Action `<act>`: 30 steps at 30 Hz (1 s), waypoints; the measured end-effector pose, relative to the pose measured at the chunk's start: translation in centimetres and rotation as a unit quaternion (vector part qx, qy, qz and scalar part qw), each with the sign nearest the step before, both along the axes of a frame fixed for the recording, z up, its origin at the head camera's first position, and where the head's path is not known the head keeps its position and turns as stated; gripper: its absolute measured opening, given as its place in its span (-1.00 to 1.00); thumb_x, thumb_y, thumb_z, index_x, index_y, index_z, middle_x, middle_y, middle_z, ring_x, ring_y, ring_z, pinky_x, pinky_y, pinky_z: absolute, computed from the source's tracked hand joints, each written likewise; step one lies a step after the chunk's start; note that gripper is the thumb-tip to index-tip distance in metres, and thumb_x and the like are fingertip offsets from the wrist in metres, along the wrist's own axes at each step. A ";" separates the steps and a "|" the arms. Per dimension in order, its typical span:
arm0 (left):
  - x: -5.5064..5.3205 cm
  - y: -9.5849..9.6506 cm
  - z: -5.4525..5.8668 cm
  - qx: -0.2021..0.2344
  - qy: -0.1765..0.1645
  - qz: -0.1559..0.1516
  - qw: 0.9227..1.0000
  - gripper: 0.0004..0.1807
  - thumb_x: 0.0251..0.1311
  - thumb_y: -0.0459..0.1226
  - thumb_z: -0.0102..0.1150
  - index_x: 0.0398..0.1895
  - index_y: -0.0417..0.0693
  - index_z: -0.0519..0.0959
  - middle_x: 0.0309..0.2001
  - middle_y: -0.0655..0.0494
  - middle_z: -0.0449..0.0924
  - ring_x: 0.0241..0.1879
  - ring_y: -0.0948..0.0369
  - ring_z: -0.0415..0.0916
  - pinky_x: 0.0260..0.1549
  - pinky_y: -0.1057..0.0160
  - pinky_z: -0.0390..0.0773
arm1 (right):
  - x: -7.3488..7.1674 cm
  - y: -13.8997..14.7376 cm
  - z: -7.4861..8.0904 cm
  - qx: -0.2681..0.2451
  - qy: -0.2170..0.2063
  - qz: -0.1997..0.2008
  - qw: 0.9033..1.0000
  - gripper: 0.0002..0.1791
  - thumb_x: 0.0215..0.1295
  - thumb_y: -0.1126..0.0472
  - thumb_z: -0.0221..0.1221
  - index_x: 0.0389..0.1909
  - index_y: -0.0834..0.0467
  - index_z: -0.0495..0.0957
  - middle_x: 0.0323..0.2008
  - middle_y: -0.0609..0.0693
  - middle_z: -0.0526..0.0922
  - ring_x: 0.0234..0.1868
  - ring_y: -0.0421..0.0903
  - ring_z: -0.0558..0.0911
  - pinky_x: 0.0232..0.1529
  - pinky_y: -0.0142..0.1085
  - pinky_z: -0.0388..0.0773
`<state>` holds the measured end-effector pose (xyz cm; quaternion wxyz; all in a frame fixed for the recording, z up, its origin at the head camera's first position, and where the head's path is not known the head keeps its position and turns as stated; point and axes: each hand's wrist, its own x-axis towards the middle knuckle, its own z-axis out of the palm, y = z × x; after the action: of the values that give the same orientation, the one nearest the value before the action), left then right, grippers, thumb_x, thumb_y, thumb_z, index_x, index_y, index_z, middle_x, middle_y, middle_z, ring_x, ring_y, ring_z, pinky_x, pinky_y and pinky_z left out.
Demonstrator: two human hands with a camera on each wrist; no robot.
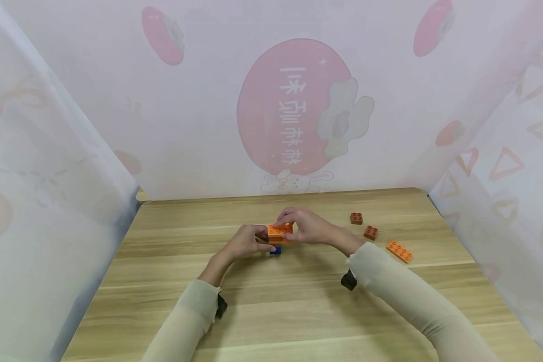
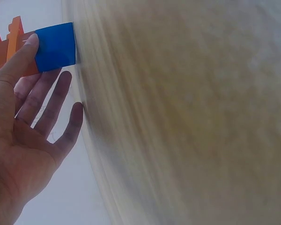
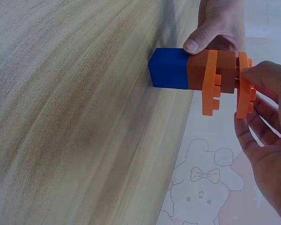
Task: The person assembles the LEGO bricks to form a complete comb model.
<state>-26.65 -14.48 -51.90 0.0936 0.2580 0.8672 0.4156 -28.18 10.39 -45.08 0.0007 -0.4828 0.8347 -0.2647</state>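
1. Upper orange plate [image 3: 244, 93]: topmost on the stack, studs up. We see brown studs between it and the upper brown brick [image 3: 226, 70], so we judge it not fully pressed home.
2. Its long axis runs roughly left-right; the free end overhangs on the right, toward the right hand [image 1: 308, 226]. We take this alignment over the brick as the governing relation.
3. Right hand: nearer to the plate, pinching it with the thumb on the studded side and fingers about the overhanging end.
4. Left hand [image 1: 246, 242]: grips the stack lower down, thumb on the lower brown brick [image 3: 196, 75] beside its joint with the blue brick [image 3: 168, 69].
5. Below the upper brown brick, the lower orange plate [image 3: 209, 96] overhangs the same way. Blue brick is lowest, at the bench [image 1: 253, 322]; we cannot confirm contact.
6. Farther right, apart from the stack: two loose brown bricks [image 1: 356, 218] and a loose orange plate [image 1: 399, 252].
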 end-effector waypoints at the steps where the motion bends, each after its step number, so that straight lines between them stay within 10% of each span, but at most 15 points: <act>1: 0.0 0.0 0.0 0.001 0.000 0.001 1.000 -0.77 0.23 -0.25 0.56 -0.12 -0.08 0.73 -0.14 0.11 0.81 -0.13 0.22 0.74 -0.01 0.12 0.75 | 0.0 0.0 0.0 -0.001 0.002 0.000 1.000 -0.65 0.28 0.33 0.43 0.09 0.16 0.78 0.01 0.01 0.74 -0.01 -0.08 0.69 0.06 -0.19 0.69; 30: 0.1 0.0 0.0 0.003 -0.002 0.006 1.000 -0.79 0.21 -0.25 0.57 -0.17 -0.07 0.73 -0.17 0.10 0.80 -0.15 0.22 0.73 -0.04 0.14 0.75 | 0.5 -0.8 0.6 0.006 0.001 -0.018 1.000 -0.73 0.34 0.26 0.45 0.03 0.20 0.80 -0.12 0.01 0.74 -0.13 -0.10 0.70 -0.05 -0.26 0.70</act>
<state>-26.59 -14.44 -51.90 0.0920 0.2523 0.8671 0.4195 -27.71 9.63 -44.50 -0.0024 -0.4676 0.8450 -0.2594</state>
